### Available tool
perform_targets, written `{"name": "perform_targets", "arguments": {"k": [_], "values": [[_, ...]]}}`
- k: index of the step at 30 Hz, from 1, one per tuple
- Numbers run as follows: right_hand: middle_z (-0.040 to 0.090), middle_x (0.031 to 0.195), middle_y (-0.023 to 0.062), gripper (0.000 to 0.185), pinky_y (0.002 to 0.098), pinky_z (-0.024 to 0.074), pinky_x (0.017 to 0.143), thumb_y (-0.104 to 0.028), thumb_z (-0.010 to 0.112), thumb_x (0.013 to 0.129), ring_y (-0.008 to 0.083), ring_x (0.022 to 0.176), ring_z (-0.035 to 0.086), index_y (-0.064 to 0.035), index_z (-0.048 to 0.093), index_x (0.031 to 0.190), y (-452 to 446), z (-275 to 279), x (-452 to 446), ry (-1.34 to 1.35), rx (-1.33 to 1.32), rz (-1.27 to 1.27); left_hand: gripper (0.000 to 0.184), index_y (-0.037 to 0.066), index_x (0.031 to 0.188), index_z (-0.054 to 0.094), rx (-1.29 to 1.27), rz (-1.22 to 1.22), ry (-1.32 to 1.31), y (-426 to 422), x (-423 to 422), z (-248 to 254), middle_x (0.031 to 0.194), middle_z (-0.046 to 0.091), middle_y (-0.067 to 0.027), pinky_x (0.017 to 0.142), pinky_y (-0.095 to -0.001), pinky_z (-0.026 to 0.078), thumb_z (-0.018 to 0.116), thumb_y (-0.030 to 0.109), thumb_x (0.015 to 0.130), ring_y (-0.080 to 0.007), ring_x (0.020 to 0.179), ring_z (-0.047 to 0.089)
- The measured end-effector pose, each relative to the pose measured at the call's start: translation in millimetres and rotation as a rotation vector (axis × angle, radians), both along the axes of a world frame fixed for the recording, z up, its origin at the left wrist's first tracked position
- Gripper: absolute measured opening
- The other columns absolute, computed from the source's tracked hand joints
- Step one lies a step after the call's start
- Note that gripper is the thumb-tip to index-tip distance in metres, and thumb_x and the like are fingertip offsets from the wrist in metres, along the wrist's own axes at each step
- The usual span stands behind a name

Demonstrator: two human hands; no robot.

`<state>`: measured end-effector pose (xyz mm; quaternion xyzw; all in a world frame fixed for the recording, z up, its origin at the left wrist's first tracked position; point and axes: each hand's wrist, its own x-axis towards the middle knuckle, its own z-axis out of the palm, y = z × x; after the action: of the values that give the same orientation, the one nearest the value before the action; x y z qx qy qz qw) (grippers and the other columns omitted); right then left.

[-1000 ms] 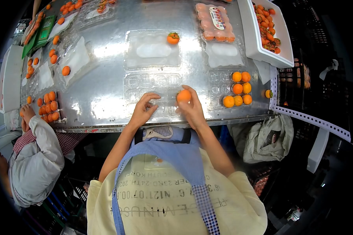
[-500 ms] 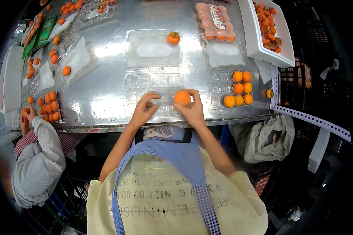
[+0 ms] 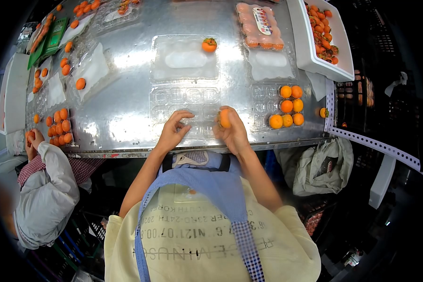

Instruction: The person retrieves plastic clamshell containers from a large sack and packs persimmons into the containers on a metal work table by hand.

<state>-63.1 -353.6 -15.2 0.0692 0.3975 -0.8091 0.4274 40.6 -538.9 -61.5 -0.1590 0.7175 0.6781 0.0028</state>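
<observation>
An orange persimmon (image 3: 225, 118) is held in my right hand (image 3: 236, 134), fingers curled round its right side. My left hand (image 3: 175, 131) is open and bare, its curved fingers apart, over the near left part of a clear moulded plastic tray (image 3: 185, 96). Beyond that tray lies its clear lid (image 3: 167, 73) with a white pad, and one persimmon with a green calyx (image 3: 209, 45) rests at its upper right. To the right, a second clear tray (image 3: 259, 108) holds several persimmons (image 3: 286, 106) in its right-hand cups.
A white foam box (image 3: 301, 51) of persimmons stands at back right, by a closed filled pack (image 3: 249, 28). On the left, a co-worker's hands (image 3: 35, 139) are near a partly filled tray (image 3: 59, 127). The table's front edge (image 3: 141, 153) runs before me.
My right hand has turned and shifted slightly right, carrying the persimmon, which is now partly covered by the fingers. My left hand has barely moved.
</observation>
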Motion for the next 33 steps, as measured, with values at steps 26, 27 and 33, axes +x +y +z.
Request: {"name": "perform_targets", "arguments": {"k": [26, 27, 33], "values": [[0.049, 0.072, -0.0007, 0.010, 0.0165, 0.0270, 0.043, -0.013, 0.057, 0.087, 0.0022, 0.053, 0.037, -0.0068, 0.052, 0.093, 0.6, 4.7, 7.5, 0.370, 0.268, -0.009, 0.033, 0.006, 0.110, 0.058, -0.024, -0.006, 0.003, -0.2, -0.3, -0.5, 0.118, 0.049, -0.0058, 0.070, -0.0207, 0.046, 0.058, -0.006, 0.079, -0.0107, 0.093, 0.053], [0.048, 0.071, -0.0008, 0.011, 0.0166, 0.0265, 0.042, -0.016, 0.055, 0.088, 0.0023, 0.052, 0.036, -0.0068, 0.052, 0.093, 0.3, 3.9, 7.8, 0.388, 0.276, -0.015, 0.033, 0.007, 0.110, 0.058, -0.024, -0.006, 0.007, -0.2, -0.3, -0.6, 0.118, 0.049, -0.0058, 0.069, -0.0206, 0.046, 0.058, -0.005, 0.079, -0.0107, 0.092, 0.053], [0.048, 0.070, 0.0008, 0.027, 0.0174, 0.0261, 0.040, -0.030, 0.040, 0.095, 0.0038, 0.047, 0.036, -0.0058, 0.052, 0.094, 0.6, -2.5, 7.7, 0.400, 0.308, -0.025, 0.033, 0.007, 0.110, 0.058, -0.037, -0.008, 0.003, 0.2, -0.6, -0.1, 0.117, 0.049, -0.0060, 0.069, -0.0207, 0.046, 0.058, -0.005, 0.080, -0.0108, 0.092, 0.053]]}}
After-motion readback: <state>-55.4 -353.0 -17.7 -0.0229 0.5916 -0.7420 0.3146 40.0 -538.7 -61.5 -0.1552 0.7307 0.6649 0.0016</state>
